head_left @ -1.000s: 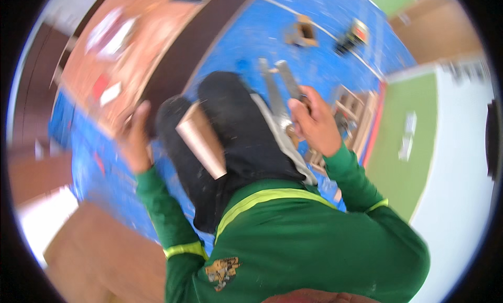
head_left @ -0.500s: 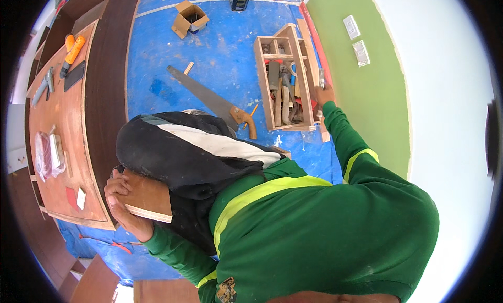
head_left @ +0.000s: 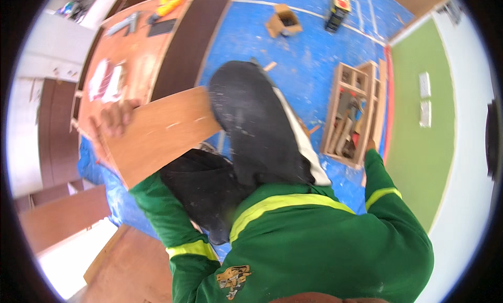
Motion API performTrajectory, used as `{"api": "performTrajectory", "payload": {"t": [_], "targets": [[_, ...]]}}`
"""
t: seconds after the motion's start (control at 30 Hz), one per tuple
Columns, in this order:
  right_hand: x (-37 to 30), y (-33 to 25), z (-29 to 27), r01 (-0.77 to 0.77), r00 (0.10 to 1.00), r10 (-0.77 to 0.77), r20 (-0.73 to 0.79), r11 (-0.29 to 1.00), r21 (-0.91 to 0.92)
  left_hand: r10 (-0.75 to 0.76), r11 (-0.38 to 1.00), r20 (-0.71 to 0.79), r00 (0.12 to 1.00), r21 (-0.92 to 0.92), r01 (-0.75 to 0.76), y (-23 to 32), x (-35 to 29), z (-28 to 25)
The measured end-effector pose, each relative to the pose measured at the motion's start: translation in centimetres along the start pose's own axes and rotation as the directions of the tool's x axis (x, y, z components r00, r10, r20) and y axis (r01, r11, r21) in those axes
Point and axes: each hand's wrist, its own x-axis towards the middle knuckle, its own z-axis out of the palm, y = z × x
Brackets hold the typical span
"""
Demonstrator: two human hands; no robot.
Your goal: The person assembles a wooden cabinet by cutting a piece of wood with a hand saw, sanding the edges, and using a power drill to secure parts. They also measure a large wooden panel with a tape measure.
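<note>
My left hand (head_left: 116,119) grips a rectangular plywood board (head_left: 167,130) by its left end, with the fingers over the edge. The board's broad brown face is turned up, and its far corner reaches my dark-trousered knee. My right hand (head_left: 371,145) is low beside the near right side of a wooden tool box (head_left: 332,106). Its fingers are hidden there, so I cannot see what they hold. Inside the box lie several wooden-handled tools (head_left: 343,133) and a small divided tray section.
Blue sheeting (head_left: 251,43) covers the floor. On it stand an open cardboard box (head_left: 283,21) and a dark can (head_left: 338,12). At left, a wooden worktop (head_left: 139,59) bears a yellow power tool (head_left: 166,7), a grey tool (head_left: 123,25) and plastic-wrapped items (head_left: 107,80). A green wall (head_left: 411,62) borders the right.
The view has swung left. My left hand has turned the board so its broad face shows more. My right hand has drawn back along the tool box, and my knee now covers most of the handsaw.
</note>
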Motion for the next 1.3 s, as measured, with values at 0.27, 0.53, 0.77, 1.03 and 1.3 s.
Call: {"api": "performTrajectory", "payload": {"t": [0.27,0.53,0.77,1.03,1.3], "targets": [[-0.7,-5.8,-9.5,0.161,0.777,-0.195,-0.598,0.981,-0.11,0.161,0.901,0.114,0.98,-0.423,-0.099,-1.6,0.2,-5.3],[-25.2,-51.2,-3.6,0.903,0.429,-0.842,-0.328,0.395,0.167,0.043,0.867,-0.15,0.988,-0.486,-0.112,-2.7,-3.2,-13.8],[-47.0,-64.9,7.5,0.323,-0.425,-0.874,0.235,0.095,0.941,0.261,0.929,-0.287,0.922,-0.184,-0.32,-2.3,-5.9,-16.7],[-50.2,-64.7,5.1,0.095,-0.41,-0.842,0.351,0.344,0.934,0.275,0.897,-0.343,0.898,-0.244,-0.368,-1.3,-6.9,-19.0],[-34.2,-57.9,4.5,0.987,0.157,-0.98,-0.12,0.151,0.055,0.023,0.95,-0.248,0.969,0.306,0.056,-9.3,1.5,-17.1]]}}
